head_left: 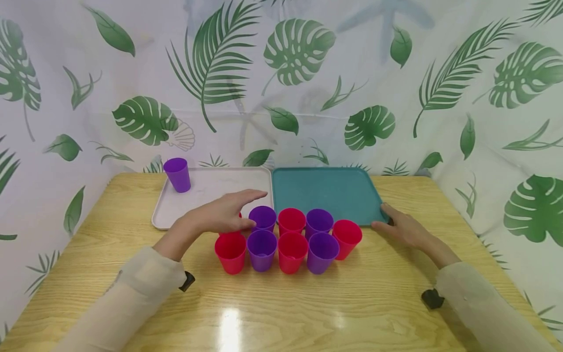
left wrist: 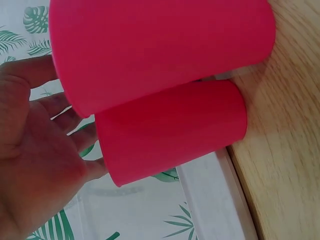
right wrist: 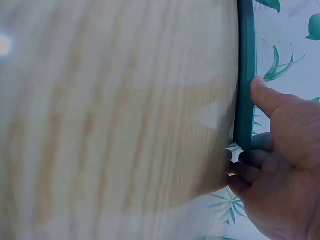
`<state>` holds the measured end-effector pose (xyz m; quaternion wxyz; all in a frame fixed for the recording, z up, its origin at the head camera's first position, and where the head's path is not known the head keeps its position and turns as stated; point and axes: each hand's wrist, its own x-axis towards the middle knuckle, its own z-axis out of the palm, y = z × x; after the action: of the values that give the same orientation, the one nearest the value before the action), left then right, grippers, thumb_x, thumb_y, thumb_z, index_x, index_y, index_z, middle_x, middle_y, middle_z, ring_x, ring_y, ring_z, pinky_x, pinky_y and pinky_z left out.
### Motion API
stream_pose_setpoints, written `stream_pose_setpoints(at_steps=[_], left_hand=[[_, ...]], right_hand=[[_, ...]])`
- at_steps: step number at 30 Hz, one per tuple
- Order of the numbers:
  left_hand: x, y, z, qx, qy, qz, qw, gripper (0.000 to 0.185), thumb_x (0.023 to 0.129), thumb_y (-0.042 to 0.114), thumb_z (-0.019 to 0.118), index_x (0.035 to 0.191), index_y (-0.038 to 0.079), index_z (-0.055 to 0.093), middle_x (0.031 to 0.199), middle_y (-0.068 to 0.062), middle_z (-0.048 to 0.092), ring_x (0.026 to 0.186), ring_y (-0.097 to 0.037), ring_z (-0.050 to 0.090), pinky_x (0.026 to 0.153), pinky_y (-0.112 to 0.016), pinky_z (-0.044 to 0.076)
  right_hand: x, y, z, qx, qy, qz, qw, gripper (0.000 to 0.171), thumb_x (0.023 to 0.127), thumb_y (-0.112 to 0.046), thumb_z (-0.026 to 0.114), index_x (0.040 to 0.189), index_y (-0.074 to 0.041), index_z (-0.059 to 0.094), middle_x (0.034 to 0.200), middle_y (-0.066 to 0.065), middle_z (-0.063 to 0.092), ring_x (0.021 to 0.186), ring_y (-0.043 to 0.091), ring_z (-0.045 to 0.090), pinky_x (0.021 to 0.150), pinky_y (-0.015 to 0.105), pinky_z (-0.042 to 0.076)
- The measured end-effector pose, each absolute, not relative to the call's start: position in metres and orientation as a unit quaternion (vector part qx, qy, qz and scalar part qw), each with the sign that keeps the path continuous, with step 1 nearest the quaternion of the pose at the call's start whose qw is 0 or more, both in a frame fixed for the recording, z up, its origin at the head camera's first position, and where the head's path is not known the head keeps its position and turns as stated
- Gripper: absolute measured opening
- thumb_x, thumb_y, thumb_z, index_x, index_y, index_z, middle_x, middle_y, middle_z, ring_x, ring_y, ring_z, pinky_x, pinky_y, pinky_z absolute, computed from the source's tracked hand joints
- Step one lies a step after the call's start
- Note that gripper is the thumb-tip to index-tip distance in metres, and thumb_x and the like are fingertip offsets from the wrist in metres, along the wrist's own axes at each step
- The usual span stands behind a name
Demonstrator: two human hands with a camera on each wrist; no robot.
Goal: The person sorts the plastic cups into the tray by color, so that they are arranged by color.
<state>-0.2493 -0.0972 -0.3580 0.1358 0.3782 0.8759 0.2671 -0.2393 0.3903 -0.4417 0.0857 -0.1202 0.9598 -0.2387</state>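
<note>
Head view shows your left hand [head_left: 220, 211] spread loosely by the rear-left red cup [left wrist: 172, 131] on the worktop [head_left: 281, 313], your right hand [head_left: 406, 229] relaxed against the teal tray's [head_left: 325, 194] corner; the cup, probably light, smooth plastic, suits gentle gripping below its rim.

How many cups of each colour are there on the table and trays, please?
Red cups: 5, one of them partly hidden
Purple cups: 5
Total: 10 cups
</note>
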Motion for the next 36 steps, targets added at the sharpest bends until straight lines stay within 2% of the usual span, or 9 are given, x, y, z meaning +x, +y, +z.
stream_pose_setpoints(at_steps=[7, 15, 22, 32, 36], left_hand=[[-0.248, -0.095, -0.358, 0.372, 0.874, 0.264, 0.169, 0.072, 0.094, 0.01, 0.069, 0.158, 0.001, 0.038, 0.162, -0.017, 0.039, 0.149, -0.037, 0.036, 0.119, -0.052, 0.036], [-0.252, -0.091, -0.364, 0.389, 0.872, 0.251, 0.16, 0.065, 0.093, 0.005, 0.071, 0.153, -0.003, 0.045, 0.155, -0.018, 0.048, 0.145, -0.037, 0.042, 0.119, -0.05, 0.038], [-0.255, -0.086, -0.367, 0.401, 0.867, 0.249, 0.158, 0.066, 0.092, 0.003, 0.071, 0.152, -0.006, 0.044, 0.153, -0.02, 0.05, 0.143, -0.037, 0.045, 0.119, -0.049, 0.037], [-0.259, -0.089, -0.363, 0.385, 0.867, 0.276, 0.153, 0.067, 0.091, 0.007, 0.074, 0.152, -0.001, 0.047, 0.145, -0.014, 0.057, 0.133, -0.03, 0.054, 0.114, -0.046, 0.044], [-0.263, -0.093, -0.353, 0.384, 0.862, 0.299, 0.143, 0.067, 0.092, 0.01, 0.074, 0.152, -0.001, 0.047, 0.144, -0.014, 0.057, 0.132, -0.03, 0.055, 0.114, -0.048, 0.043]], right_hand=[[-0.241, 0.391, -0.443, -0.115, 0.961, -0.234, 0.088, 0.086, 0.106, -0.044, 0.057, 0.156, 0.016, 0.021, 0.157, 0.042, 0.025, 0.144, 0.06, 0.027, 0.115, 0.07, 0.029], [-0.24, 0.391, -0.443, -0.113, 0.962, -0.232, 0.087, 0.086, 0.106, -0.044, 0.057, 0.156, 0.016, 0.022, 0.157, 0.042, 0.025, 0.144, 0.06, 0.027, 0.115, 0.069, 0.029], [-0.24, 0.392, -0.444, -0.115, 0.962, -0.232, 0.084, 0.085, 0.106, -0.043, 0.057, 0.156, 0.016, 0.022, 0.158, 0.042, 0.025, 0.144, 0.059, 0.028, 0.116, 0.069, 0.029], [-0.241, 0.391, -0.444, -0.114, 0.963, -0.231, 0.085, 0.086, 0.106, -0.044, 0.057, 0.156, 0.016, 0.022, 0.158, 0.042, 0.025, 0.145, 0.059, 0.027, 0.116, 0.068, 0.029], [-0.24, 0.391, -0.444, -0.114, 0.962, -0.233, 0.085, 0.085, 0.106, -0.043, 0.057, 0.156, 0.016, 0.021, 0.158, 0.041, 0.025, 0.145, 0.058, 0.026, 0.116, 0.068, 0.028]])
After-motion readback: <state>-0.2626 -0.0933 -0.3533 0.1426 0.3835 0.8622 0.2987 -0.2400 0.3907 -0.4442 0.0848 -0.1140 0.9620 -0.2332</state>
